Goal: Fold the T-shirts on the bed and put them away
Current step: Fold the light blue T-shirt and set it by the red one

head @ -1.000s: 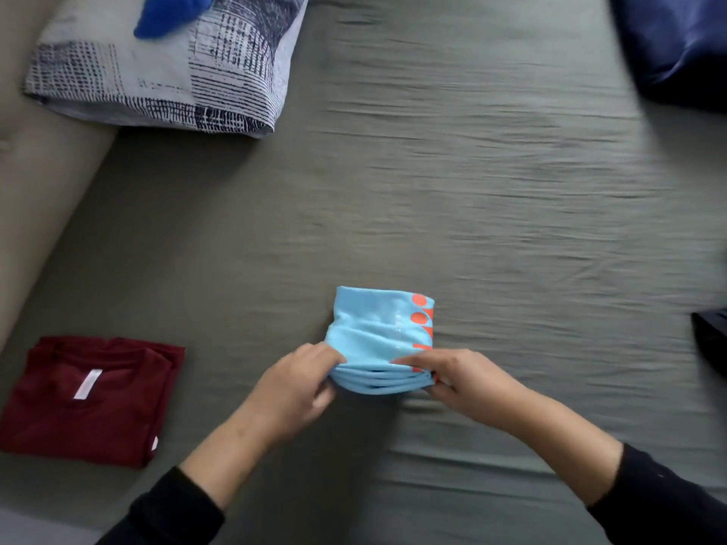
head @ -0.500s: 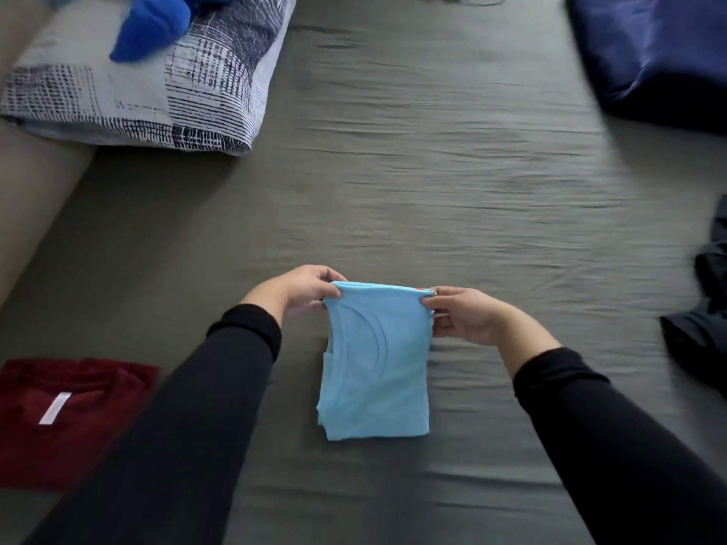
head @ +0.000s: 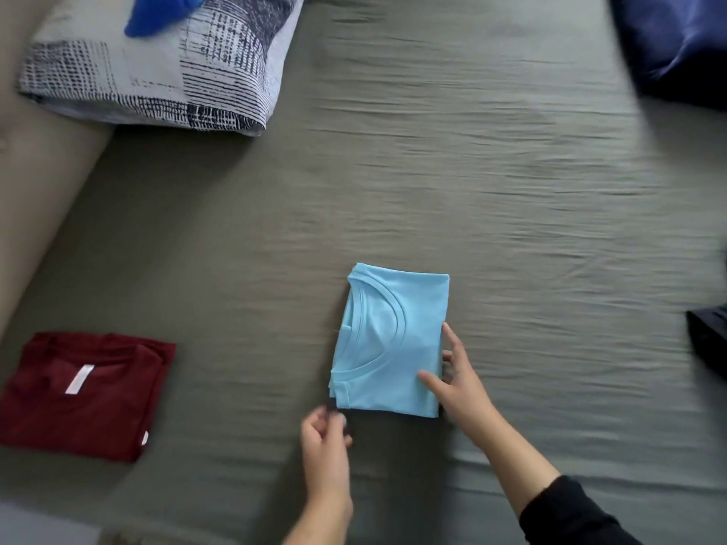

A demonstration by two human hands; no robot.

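1. Now the folded light-blue T-shirt (head: 387,344) lies flat mid-bed, toward the near edge of the bed (head: 491,182).
2. Right hand (head: 458,381) touches its right edge, fingers spread, thumb on top.
3. Left hand (head: 324,440) hovers by the shirt's near-left corner, fingers loosely curled, holding nothing.
4. A folded maroon T-shirt (head: 82,393) lies at the near-left edge.

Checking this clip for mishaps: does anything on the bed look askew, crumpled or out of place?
Nothing stands out. The light blue T-shirt lies folded flat, edges roughly square, with the right hand at its right edge. The maroon T-shirt lies folded flat further left. The bedsheet is only lightly wrinkled.
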